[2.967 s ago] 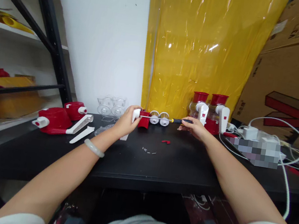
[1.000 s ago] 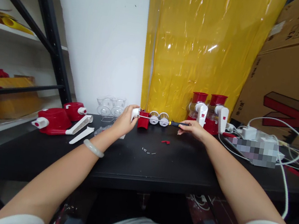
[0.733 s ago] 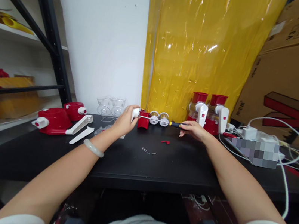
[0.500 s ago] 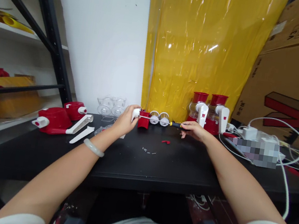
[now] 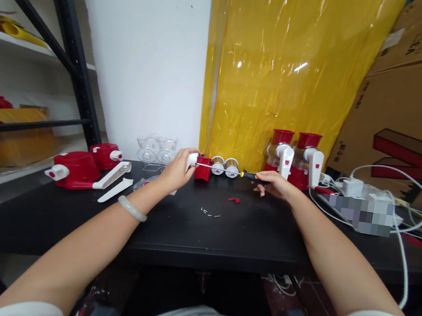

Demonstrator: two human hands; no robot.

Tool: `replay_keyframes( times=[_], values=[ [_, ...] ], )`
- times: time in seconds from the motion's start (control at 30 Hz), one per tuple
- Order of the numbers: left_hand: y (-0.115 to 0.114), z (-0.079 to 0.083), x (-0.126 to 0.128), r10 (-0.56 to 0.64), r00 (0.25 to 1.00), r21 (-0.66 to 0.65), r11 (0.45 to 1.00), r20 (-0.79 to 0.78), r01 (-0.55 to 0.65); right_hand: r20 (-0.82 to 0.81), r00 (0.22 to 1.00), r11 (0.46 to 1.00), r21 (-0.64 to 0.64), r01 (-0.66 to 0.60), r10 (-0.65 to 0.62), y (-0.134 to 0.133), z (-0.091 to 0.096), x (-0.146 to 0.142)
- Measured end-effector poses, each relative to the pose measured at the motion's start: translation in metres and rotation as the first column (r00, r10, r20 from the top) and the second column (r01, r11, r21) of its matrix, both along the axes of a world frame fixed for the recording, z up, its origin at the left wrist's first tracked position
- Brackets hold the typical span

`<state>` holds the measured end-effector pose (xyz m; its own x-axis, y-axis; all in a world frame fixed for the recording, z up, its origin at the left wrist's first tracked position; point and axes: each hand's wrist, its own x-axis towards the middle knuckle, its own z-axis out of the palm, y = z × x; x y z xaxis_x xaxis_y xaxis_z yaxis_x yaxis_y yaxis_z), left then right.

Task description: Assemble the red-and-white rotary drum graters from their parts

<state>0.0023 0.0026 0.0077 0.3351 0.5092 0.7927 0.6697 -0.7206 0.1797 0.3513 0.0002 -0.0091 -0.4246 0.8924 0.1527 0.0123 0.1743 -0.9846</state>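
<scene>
My left hand (image 5: 177,171) is closed around a small white round plastic part (image 5: 192,161), held just above the table. In my right hand (image 5: 275,185) is a screwdriver (image 5: 248,176) with a black and yellow handle, lying level. Its long shaft points left, and the tip meets the white part; the exact contact is too small to make out. Behind the shaft stand a red plastic piece (image 5: 203,171) and two metal-and-clear drums (image 5: 224,167). Nearer to me on the table lie a small red part (image 5: 233,200) and several tiny screws (image 5: 210,213).
At left are red housings (image 5: 79,168), a white handle piece (image 5: 117,175) and clear plastic cups (image 5: 156,150). Two red-and-white hand-crank grinders (image 5: 306,162) stand at back right, beside white cables and chargers (image 5: 352,188). A cardboard box (image 5: 413,115) leans at right.
The fingers of my right hand have shifted slightly on the screwdriver handle. My left hand and the white part stay in place.
</scene>
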Motion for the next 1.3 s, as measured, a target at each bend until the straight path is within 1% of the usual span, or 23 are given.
replay_keyframes(
  times=[0.4,0.53,0.6,0.67,0.73,0.87,0.97,1.03,1.1,1.17,1.2,1.23,1.3],
  values=[
    [-0.001,0.0,0.0,0.011,1.0,0.033,0.999,-0.026,-0.01,-0.008,1.0,1.0,-0.013,-0.007,0.007,-0.001,0.0,0.0],
    [-0.003,0.0,0.003,0.004,1.0,0.019,1.0,-0.026,-0.003,-0.014,0.996,0.996,-0.017,0.087,-0.087,-0.001,-0.002,-0.007],
    [-0.004,-0.001,0.005,-0.004,1.0,0.007,1.0,-0.005,0.004,-0.038,0.989,0.99,0.026,0.142,-0.141,0.0,-0.003,-0.01],
    [-0.004,-0.002,0.007,-0.009,1.0,-0.01,1.0,0.011,0.009,-0.063,0.979,0.975,0.096,0.202,-0.196,0.002,-0.004,-0.012],
    [-0.004,-0.003,0.008,-0.013,1.0,-0.031,0.999,0.013,0.013,-0.052,0.958,0.942,0.172,0.288,-0.284,0.006,-0.006,-0.012],
    [-0.004,-0.006,0.009,-0.04,0.999,-0.085,0.996,0.008,0.04,0.066,0.873,0.841,0.315,0.441,-0.483,0.013,-0.007,-0.009],
    [-0.004,-0.008,0.01,-0.067,0.997,-0.145,0.987,0.039,0.072,0.119,0.811,0.769,0.419,0.483,-0.573,0.011,-0.004,-0.008],
    [-0.004,-0.009,0.011,-0.065,0.992,-0.225,0.97,0.106,0.088,0.108,0.786,0.711,0.516,0.479,-0.608,0.007,-0.002,-0.008],
    [-0.003,-0.009,0.012,-0.035,0.981,-0.321,0.942,0.193,0.097,0.105,0.772,0.637,0.639,0.431,-0.627,0.003,-0.001,-0.01],
    [-0.002,-0.008,0.013,0.01,0.965,-0.391,0.915,0.261,0.096,0.171,0.746,0.569,0.759,0.317,-0.644,-0.001,0.0,-0.013],
    [-0.002,-0.008,0.012,0.028,0.96,-0.403,0.911,0.28,0.091,0.229,0.724,0.548,0.801,0.239,-0.65,-0.003,0.0,-0.015],
    [-0.002,-0.007,0.011,0.037,0.958,-0.396,0.915,0.286,0.083,0.291,0.696,0.539,0.826,0.164,-0.657,-0.004,0.0,-0.017],
    [-0.003,-0.004,0.01,0.035,0.966,-0.327,0.944,0.256,0.053,0.389,0.631,0.545,0.836,0.064,-0.672,-0.006,-0.001,-0.019]
  ],
)
